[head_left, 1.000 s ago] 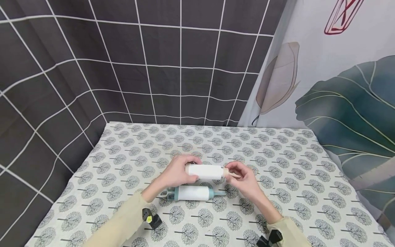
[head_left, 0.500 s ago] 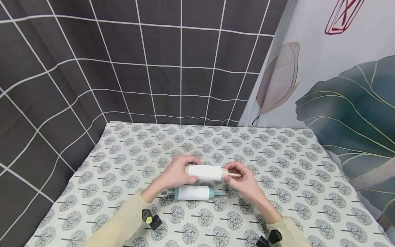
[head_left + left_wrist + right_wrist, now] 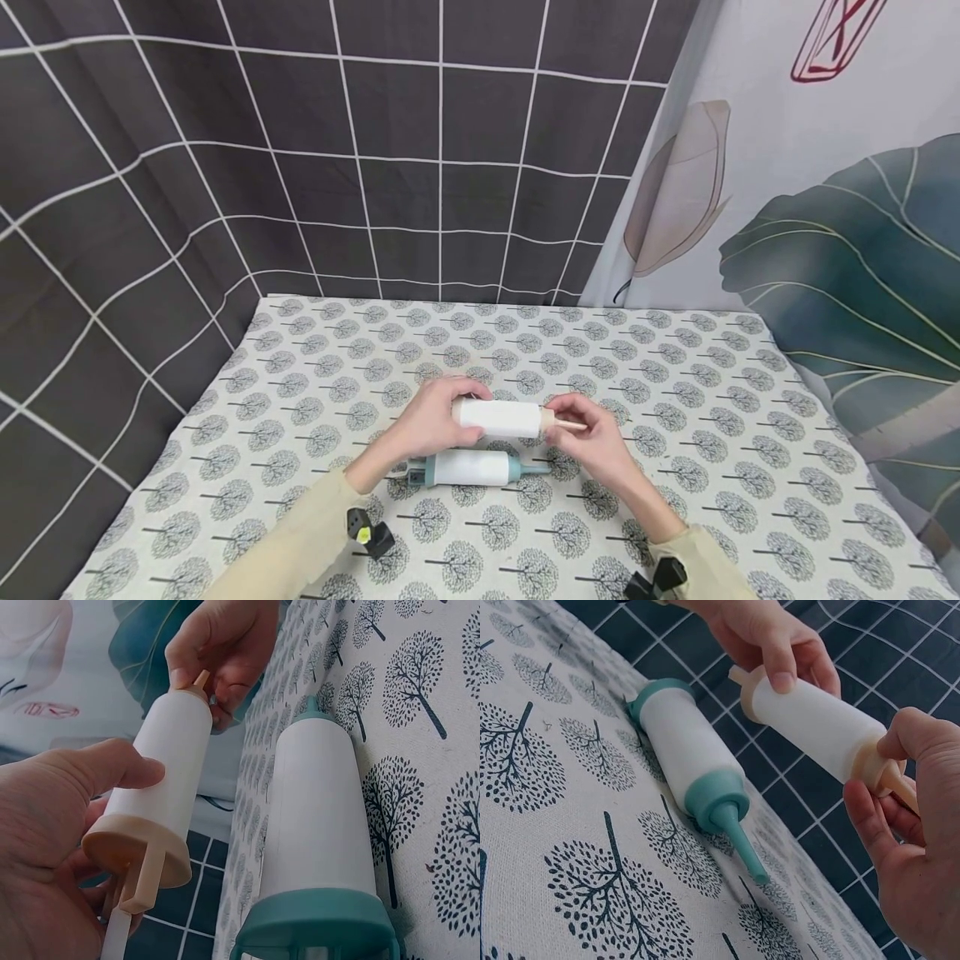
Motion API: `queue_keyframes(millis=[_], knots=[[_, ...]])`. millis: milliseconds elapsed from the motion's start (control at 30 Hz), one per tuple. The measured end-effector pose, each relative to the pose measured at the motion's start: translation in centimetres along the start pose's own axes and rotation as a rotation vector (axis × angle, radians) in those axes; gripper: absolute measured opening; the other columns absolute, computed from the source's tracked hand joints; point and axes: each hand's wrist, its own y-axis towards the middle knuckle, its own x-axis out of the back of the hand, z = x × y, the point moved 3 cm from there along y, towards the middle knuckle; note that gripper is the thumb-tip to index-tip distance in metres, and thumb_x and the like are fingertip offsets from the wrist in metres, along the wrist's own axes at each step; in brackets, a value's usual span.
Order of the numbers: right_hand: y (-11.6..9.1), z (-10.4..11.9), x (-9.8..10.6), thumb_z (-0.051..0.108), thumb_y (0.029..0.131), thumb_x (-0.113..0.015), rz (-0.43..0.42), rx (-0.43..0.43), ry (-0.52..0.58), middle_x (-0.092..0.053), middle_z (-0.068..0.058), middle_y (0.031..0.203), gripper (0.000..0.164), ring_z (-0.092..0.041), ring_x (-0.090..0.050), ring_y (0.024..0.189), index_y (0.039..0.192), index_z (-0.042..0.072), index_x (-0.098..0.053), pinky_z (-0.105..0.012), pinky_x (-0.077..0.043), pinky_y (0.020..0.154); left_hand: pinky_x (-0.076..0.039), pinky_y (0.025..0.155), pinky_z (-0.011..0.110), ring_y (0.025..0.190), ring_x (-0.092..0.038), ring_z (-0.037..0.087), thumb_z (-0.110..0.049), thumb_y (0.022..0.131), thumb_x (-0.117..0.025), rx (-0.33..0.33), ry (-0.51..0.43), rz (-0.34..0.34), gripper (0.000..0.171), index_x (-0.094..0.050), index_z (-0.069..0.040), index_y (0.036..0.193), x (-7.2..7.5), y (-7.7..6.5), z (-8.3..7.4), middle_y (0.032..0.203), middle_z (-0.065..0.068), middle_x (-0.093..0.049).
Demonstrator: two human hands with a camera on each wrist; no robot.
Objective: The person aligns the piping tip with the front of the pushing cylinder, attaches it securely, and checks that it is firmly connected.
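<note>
A white cylindrical bottle [image 3: 501, 418] with a beige base and a tapered beige nozzle is held sideways above the table. My left hand [image 3: 438, 412] grips its base end, thumb along the white body and fingers behind. In the left wrist view a beige bracket [image 3: 146, 874] sticks out from the base. My right hand [image 3: 588, 429] pinches the beige nozzle collar [image 3: 870, 766] between thumb and fingers, and the nozzle's tip points into the palm. Just nearer to me lies a matching bottle [image 3: 471, 468] with teal ends, on its side, its teal nozzle [image 3: 739, 844] pointing right.
A white cloth [image 3: 540, 542] printed with dark trees covers the table. Behind it hangs a dark curtain [image 3: 390, 200] with a white grid, and a leaf-patterned curtain [image 3: 847, 250] at the right. Black wrist devices [image 3: 369, 533] sit on both sleeves.
The right hand's fingers shift slightly at the nozzle collar, and the nozzle's tip shows a little differently. Both hands keep their hold; the teal bottle stays where it lies.
</note>
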Motion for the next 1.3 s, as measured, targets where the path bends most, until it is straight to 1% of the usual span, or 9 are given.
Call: queue_keyframes(millis=[67,167,300,400,567,867,1033,1300], knots=[[0.02,-0.04,-0.01,-0.009,0.083,-0.066,0.002,-0.005,0.006,-0.063,-0.024,0.105,0.03,-0.026,-0.066,0.086,0.11,-0.013,-0.056,-0.034,-0.058,0.079,-0.048,0.078,0.039,0.087,-0.058,0.016,-0.005,0.069,-0.084,-0.001,0.0,-0.003,0.043,-0.072,-0.015,0.109,-0.02,-0.02,-0.06,0.105,-0.002,-0.069],[0.04,-0.08,0.01,-0.008,0.084,-0.066,0.0,-0.017,0.007,-0.063,-0.023,0.104,0.028,-0.028,-0.066,0.086,0.11,-0.014,-0.057,-0.034,-0.058,0.078,-0.047,0.08,0.041,0.088,-0.057,0.015,-0.005,0.068,-0.084,-0.007,0.011,-0.009,0.043,-0.072,-0.015,0.109,-0.05,-0.03,-0.14,0.105,-0.002,-0.069],[-0.02,-0.03,0.07,-0.005,0.086,-0.067,-0.007,-0.037,-0.01,-0.064,-0.021,0.101,0.026,-0.035,-0.065,0.081,0.109,-0.013,-0.059,-0.031,-0.058,0.076,-0.044,0.084,0.044,0.089,-0.057,0.015,-0.005,0.068,-0.085,-0.007,0.028,-0.018,0.044,-0.072,-0.016,0.108,-0.09,-0.02,-0.19,0.106,-0.002,-0.07],[-0.08,-0.01,0.14,-0.003,0.087,-0.066,-0.012,-0.051,-0.026,-0.064,-0.02,0.097,0.024,-0.032,-0.065,0.075,0.109,-0.013,-0.06,-0.029,-0.057,0.076,-0.044,0.084,0.044,0.089,-0.057,0.016,-0.005,0.068,-0.085,0.002,0.019,-0.014,0.044,-0.072,-0.014,0.11,-0.12,-0.05,-0.17,0.108,-0.001,-0.069],[-0.25,0.0,0.14,-0.002,0.09,-0.064,-0.009,-0.064,-0.034,-0.065,-0.019,0.092,0.022,-0.021,-0.063,0.069,0.108,-0.013,-0.061,-0.028,-0.056,0.074,-0.045,0.083,0.044,0.091,-0.056,0.017,-0.005,0.068,-0.085,0.014,0.002,-0.012,0.045,-0.072,-0.014,0.11,-0.17,-0.15,-0.13,0.108,-0.001,-0.069],[-0.18,-0.01,0.26,0.0,0.093,-0.063,0.001,-0.041,-0.004,-0.066,-0.015,0.092,0.025,-0.016,-0.062,0.067,0.11,-0.018,-0.059,-0.028,-0.057,0.068,-0.046,0.082,0.042,0.091,-0.056,0.016,-0.005,0.068,-0.085,0.014,-0.016,-0.025,0.046,-0.072,-0.015,0.11,-0.24,-0.18,0.18,0.108,-0.003,-0.069],[-0.17,0.11,0.24,0.0,0.093,-0.064,-0.002,-0.04,0.005,-0.065,-0.016,0.092,0.026,-0.016,-0.063,0.067,0.111,-0.018,-0.059,-0.029,-0.057,0.067,-0.046,0.08,0.041,0.09,-0.056,0.016,-0.006,0.068,-0.085,0.02,-0.002,-0.029,0.046,-0.072,-0.016,0.11,-0.22,-0.16,0.24,0.107,-0.003,-0.069],[-0.15,0.13,0.18,-0.003,0.092,-0.065,0.012,-0.032,0.035,-0.065,-0.021,0.098,0.028,-0.018,-0.067,0.073,0.113,-0.02,-0.057,-0.03,-0.058,0.072,-0.047,0.078,0.039,0.088,-0.056,0.016,-0.005,0.068,-0.085,0.025,0.003,-0.035,0.045,-0.072,-0.013,0.111,-0.12,-0.26,-0.03,0.106,0.0,-0.069]])
